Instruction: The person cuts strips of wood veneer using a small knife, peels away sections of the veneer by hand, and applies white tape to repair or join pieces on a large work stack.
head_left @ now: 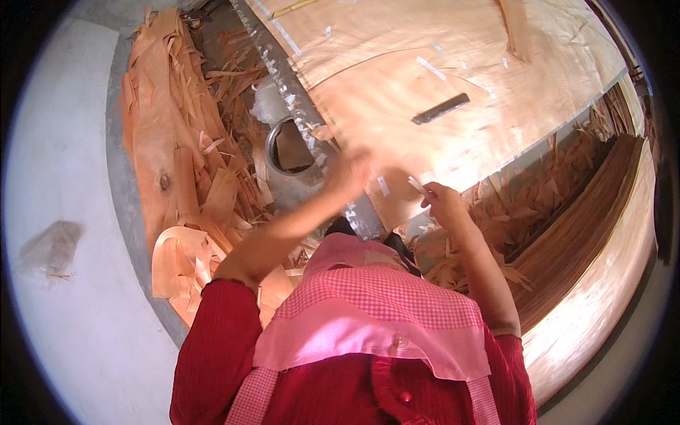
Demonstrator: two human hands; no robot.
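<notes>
Your right hand (443, 202) pinches a small white strip of tape (416, 185) between its fingertips, holding it just above the near edge of the thin wood sheet (397, 106) spread across the table. Your left hand (352, 172) is blurred over that same edge, just left of the strip, so you cannot tell whether its fingers are clenched or loose. A dark flat tool (440, 108) lies farther up the sheet, and wood scraps (191, 170) pile beside a metal pot (287, 152) to your left.

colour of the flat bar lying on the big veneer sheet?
Dark grey, near black: the flat narrow bar on the pale wood veneer sheet. Head view.
</notes>
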